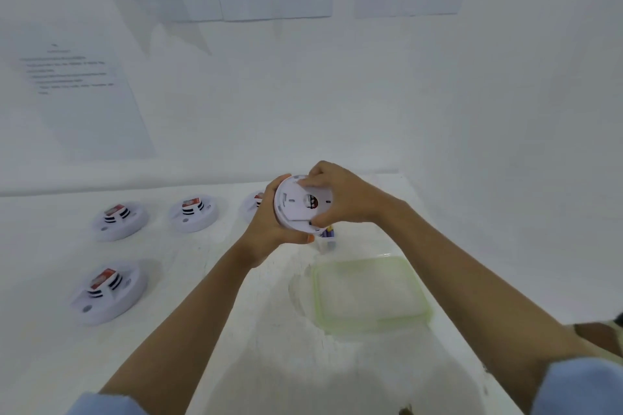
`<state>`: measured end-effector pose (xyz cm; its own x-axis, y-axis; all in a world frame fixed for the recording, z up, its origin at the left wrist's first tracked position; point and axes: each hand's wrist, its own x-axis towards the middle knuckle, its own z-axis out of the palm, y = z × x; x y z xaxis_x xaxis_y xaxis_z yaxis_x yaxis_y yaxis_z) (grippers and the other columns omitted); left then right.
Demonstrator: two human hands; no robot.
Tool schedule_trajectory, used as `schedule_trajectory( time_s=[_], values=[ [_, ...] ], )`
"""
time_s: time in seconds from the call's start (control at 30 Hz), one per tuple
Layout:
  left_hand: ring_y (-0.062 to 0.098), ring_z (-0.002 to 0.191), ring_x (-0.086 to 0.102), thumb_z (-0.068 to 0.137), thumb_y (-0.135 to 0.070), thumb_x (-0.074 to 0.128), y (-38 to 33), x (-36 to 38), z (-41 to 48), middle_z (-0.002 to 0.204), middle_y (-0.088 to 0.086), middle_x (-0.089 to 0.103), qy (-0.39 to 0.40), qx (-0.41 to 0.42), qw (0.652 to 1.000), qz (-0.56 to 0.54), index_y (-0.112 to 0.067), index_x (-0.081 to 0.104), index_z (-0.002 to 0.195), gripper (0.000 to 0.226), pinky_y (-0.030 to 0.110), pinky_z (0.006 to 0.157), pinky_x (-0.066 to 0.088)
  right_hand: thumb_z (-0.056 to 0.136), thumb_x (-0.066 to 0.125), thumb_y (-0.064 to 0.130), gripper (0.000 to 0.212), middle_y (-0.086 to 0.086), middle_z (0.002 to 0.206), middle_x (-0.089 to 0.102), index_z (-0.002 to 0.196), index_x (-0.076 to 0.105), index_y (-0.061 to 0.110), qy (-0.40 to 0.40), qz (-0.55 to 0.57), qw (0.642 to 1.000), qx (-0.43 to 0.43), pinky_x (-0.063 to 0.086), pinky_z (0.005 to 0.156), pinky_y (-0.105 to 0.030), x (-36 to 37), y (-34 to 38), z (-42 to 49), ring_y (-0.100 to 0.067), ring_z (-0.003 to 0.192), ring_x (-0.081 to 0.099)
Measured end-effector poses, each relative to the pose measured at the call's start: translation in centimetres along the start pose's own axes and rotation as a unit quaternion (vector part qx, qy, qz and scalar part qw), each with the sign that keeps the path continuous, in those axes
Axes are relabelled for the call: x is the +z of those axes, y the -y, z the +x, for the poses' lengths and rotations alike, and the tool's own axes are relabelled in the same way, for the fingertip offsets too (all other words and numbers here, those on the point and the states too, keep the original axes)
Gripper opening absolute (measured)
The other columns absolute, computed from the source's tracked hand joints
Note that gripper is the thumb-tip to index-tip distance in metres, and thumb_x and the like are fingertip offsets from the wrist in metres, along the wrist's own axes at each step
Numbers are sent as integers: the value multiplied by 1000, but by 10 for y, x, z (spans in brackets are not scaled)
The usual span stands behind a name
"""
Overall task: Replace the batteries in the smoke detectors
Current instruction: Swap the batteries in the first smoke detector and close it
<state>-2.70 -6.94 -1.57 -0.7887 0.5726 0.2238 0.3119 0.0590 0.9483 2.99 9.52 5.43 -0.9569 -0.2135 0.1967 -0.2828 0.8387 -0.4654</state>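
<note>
We grip the smoke detector (301,204), left hand (269,229) cupping, right hand (340,195) pinching what seems its backplate; twist evenly, body steady.

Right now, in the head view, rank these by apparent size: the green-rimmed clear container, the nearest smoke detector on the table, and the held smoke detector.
Largest: green-rimmed clear container.
Next: nearest smoke detector on the table.
Smallest: held smoke detector. It is partly covered and farther from the camera, so the two detectors may really match.
</note>
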Motion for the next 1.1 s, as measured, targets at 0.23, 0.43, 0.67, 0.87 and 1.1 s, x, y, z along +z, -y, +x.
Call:
schedule_trajectory(
  time_s=[0.23, 0.43, 0.67, 0.87, 1.1],
  values=[
    [17, 120, 51, 39, -20, 83, 3, 1, 13, 134, 2, 48, 10, 0, 1000, -23, -19, 33, 138, 111, 36, 82, 56, 69, 77, 16, 65, 1, 107, 40, 129, 52, 13, 13, 18, 1000, 8, 39, 81, -22, 4, -15, 14, -15, 104, 41],
    [-1, 108, 56, 38, -19, 82, 1, 5, 19, 129, -7, 50, 15, -11, 999, -50, -23, 33, 136, 110, 24, 72, 54, 73, 75, 19, 66, 5, 109, 35, 132, 48, 16, 41, -1, 999, -7, 36, 80, -18, -1, -27, 22, -12, 104, 36],
    [7, 113, 56, 40, -16, 84, 5, 9, 24, 132, -1, 50, 8, -13, 998, -57, -20, 33, 138, 110, 27, 75, 55, 76, 73, 21, 68, -1, 119, 34, 137, 43, 16, 68, -14, 998, -13, 35, 90, -20, -4, -35, 24, -11, 108, 31],
    [6, 109, 56, 41, -3, 84, 4, 15, 26, 129, -3, 49, 4, -8, 997, -81, -21, 36, 133, 105, 23, 71, 54, 79, 71, 17, 66, -8, 124, 36, 137, 42, 14, 64, -8, 998, -21, 35, 97, -23, -4, -41, 22, -14, 112, 32],
    [5, 102, 59, 45, 7, 78, 1, 20, 26, 125, -2, 51, -19, -5, 996, -88, -16, 33, 136, 104, 22, 67, 54, 83, 67, 14, 61, -11, 125, 36, 138, 42, 12, 30, 48, 998, -13, 31, 101, -23, 4, -47, 18, -22, 121, 31]
  ],
)
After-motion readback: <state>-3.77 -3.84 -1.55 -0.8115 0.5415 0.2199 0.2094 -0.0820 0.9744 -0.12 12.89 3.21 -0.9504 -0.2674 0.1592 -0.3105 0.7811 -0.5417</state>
